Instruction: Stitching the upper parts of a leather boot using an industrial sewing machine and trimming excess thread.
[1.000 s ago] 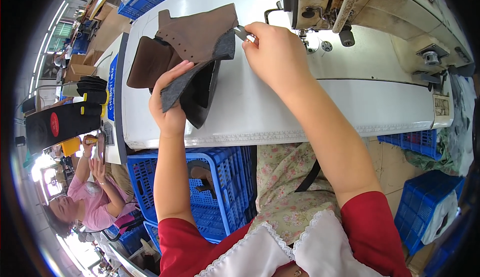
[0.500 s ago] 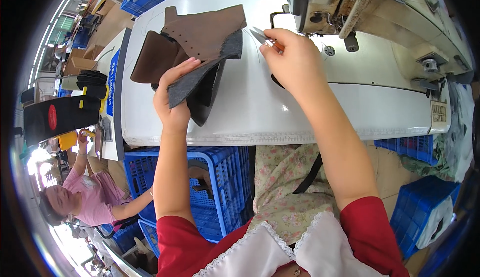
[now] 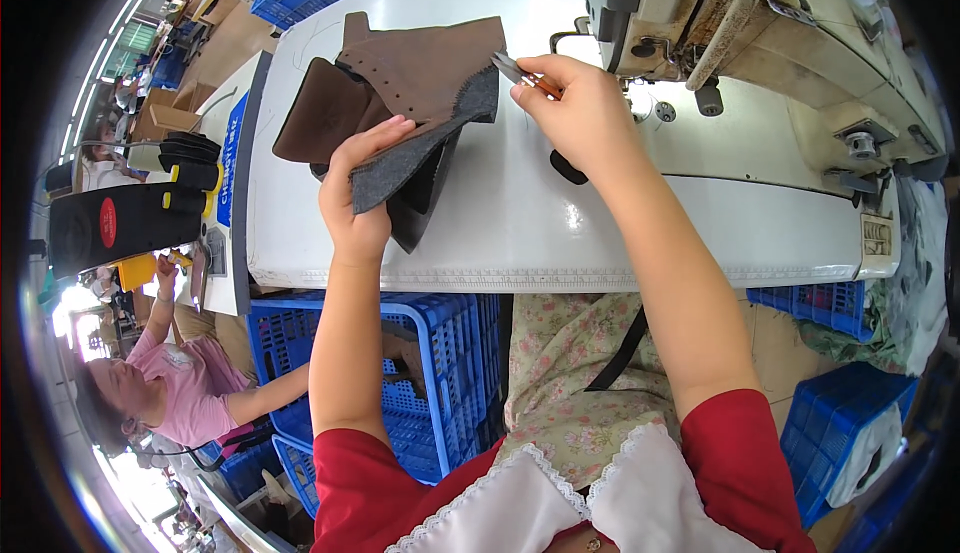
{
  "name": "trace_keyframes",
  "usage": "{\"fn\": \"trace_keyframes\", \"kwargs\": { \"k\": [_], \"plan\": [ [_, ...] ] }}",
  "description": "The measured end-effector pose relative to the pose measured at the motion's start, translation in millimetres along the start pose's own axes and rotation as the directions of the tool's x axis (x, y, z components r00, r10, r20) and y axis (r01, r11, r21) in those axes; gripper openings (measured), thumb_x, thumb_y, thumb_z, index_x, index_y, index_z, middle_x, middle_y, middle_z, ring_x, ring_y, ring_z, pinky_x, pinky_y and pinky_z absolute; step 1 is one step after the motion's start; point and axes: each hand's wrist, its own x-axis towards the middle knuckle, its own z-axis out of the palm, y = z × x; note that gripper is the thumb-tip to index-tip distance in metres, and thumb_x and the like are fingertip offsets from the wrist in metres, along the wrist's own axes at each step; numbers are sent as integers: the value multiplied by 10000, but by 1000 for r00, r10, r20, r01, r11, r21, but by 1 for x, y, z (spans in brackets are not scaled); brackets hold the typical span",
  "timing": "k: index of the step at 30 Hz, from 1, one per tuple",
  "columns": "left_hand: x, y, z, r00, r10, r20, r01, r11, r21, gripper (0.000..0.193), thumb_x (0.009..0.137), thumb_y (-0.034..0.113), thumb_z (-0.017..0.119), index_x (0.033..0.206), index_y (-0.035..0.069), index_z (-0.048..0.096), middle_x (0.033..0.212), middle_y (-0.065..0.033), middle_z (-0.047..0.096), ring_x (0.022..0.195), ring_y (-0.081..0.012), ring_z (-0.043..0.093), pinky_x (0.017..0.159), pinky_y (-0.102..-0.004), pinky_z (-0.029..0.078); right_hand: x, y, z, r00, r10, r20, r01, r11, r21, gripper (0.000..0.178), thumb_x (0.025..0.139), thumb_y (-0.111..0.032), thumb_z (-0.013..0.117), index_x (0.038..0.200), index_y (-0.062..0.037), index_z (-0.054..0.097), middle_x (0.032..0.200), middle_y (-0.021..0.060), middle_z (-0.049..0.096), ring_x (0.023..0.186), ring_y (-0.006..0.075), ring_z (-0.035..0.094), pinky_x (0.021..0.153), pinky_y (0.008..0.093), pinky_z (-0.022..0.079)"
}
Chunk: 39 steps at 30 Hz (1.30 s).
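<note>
My left hand (image 3: 362, 175) is closed on a brown leather shoe upper (image 3: 430, 63) with a row of punched holes and a dark grey fabric lining (image 3: 385, 179). The thumb is hidden behind the lining, and the fingers lie along its fold. A second brown flap of the upper spreads to the left over the white sewing table (image 3: 480, 223). In my right hand (image 3: 575, 108), pinched between thumb and fingers, is a pair of thread snips (image 3: 512, 70) with orange on the handle. Their blades point left, at the zigzag-stitched edge of the upper.
A sewing machine (image 3: 690, 13) stands at the right over the table. Under the table's front edge is a blue crate (image 3: 430, 313); another blue crate (image 3: 840, 433) stands at lower right. At the left a person in pink (image 3: 190, 383) reaches into the crate under the table.
The snips have come up to the stitched edge of the upper. The upper and my left hand have shifted slightly right. The person at the left has reached further into the crate.
</note>
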Motion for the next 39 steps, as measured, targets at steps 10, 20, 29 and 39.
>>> {"fn": "trace_keyframes", "kwargs": {
  "k": [10, 20, 29, 39],
  "plan": [
    [0, 1, 12, 998, -53, -31, 53, 998, -28, 271, 967, 130, 486, 1101, -63, 620, 1146, -199, 693, 1137, -308, 636, 1029, -390, 449, -52, 6, -30, 998, 48, 45, -53, 990, 128, 327, 845, -199, 733, 1144, -81, 676, 823, 95, 693, 730, 216, 672, 688, 313, 529],
    [-1, 17, -20, 800, -361, -478, 388, 920, -46, 441, 995, 280, 595, 1216, -102, 600, 1160, -165, 661, 991, -237, 647, 849, -337, 541, -137, 146, -299, 825, -45, -564, -145, 947, -287, 212, 823, -72, 735, 1033, -52, 715, 946, 64, 727, 873, 159, 674, 788, 292, 517],
    [10, 78, -9, 728, -395, -561, 555, 820, 143, 417, 986, 261, 600, 1232, -75, 609, 1231, -170, 636, 1128, -249, 587, 989, -349, 437, -160, 282, -437, 891, -322, -320, -50, 631, -774, 164, 816, -77, 709, 971, -71, 762, 1186, 105, 696, 1223, 325, 566, 1085, 397, 392],
    [20, 119, 2, 665, -612, -429, 341, 759, -555, 463, 975, 216, 621, 1337, -50, 511, 1299, -159, 591, 1172, -252, 584, 1022, -355, 453, -167, 295, -438, 919, -157, -361, 70, 967, -244, 310, 816, 60, 503, 1048, -2, 699, 1214, 143, 632, 1145, 289, 588, 1054, 396, 417]
  ]
}}
